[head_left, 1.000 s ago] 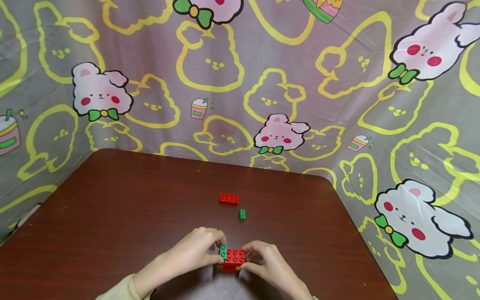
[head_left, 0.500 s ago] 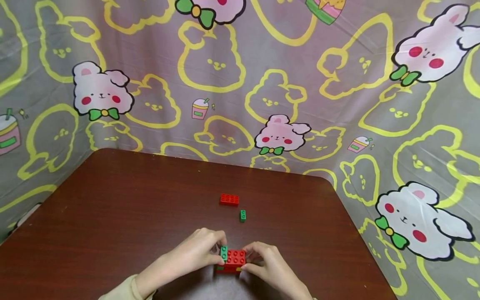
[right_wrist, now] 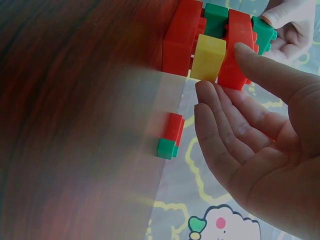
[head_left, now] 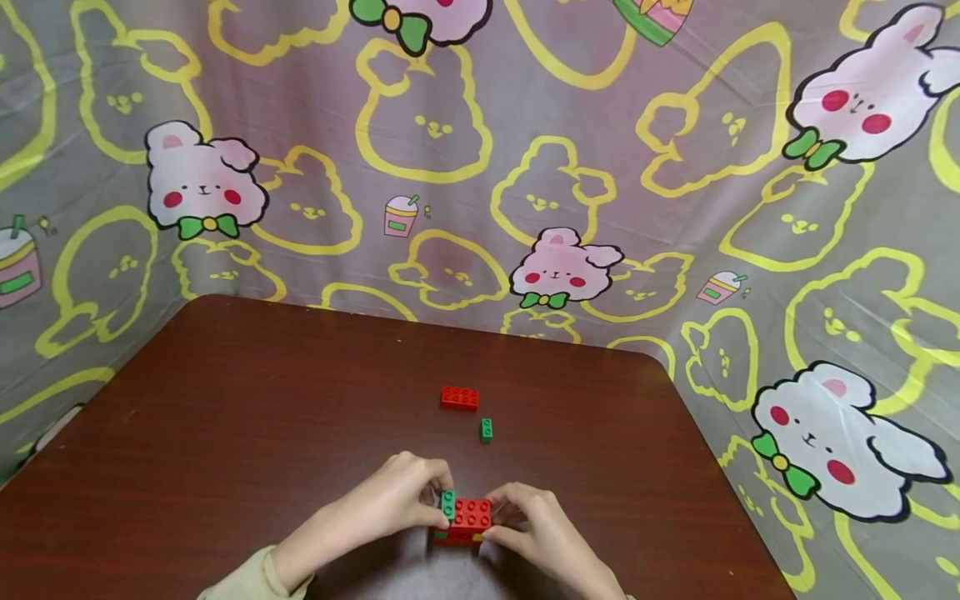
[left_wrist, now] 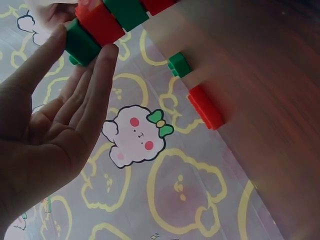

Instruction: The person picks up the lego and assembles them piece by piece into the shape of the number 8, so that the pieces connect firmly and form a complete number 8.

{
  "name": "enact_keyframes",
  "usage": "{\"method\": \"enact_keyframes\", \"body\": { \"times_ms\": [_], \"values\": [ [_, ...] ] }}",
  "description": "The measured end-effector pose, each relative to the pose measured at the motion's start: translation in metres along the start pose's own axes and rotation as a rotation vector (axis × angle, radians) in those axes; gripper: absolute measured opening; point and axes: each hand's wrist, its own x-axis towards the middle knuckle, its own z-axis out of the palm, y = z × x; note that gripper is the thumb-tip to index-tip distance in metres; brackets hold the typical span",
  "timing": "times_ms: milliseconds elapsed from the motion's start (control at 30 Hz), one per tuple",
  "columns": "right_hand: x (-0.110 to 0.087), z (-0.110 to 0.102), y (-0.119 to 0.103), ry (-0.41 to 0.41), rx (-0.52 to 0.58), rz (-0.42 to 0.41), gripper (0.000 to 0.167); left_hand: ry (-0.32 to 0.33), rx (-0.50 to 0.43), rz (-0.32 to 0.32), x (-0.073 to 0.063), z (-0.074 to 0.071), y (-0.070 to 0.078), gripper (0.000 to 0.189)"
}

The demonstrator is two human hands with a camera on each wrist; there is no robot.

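Note:
A stack of toy building bricks stands near the front of the table. Its bottom red brick carries a green brick and a yellow brick, with an upper red brick across them. At the left end of the top sits a small green brick, which my left hand pinches between thumb and fingers. My right hand holds the right end of the upper red brick, thumb on the near side, as the right wrist view shows.
Farther back on the table lie a loose red brick and a loose small green brick. A patterned curtain hangs behind the table and along its sides.

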Motion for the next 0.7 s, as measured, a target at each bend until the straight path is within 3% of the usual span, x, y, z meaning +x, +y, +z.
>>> {"method": "enact_keyframes", "body": {
  "times_ms": [233, 700],
  "values": [
    [-0.0003, 0.0000, -0.0020, -0.017, -0.003, 0.040, 0.024, -0.005, -0.074, -0.026, -0.0026, -0.0009, -0.0034, 0.023],
    [0.0007, -0.0045, -0.0008, -0.059, -0.034, -0.003, 0.026, -0.003, -0.065, -0.012, -0.0066, 0.0017, -0.0037, 0.021]
  ]
}}
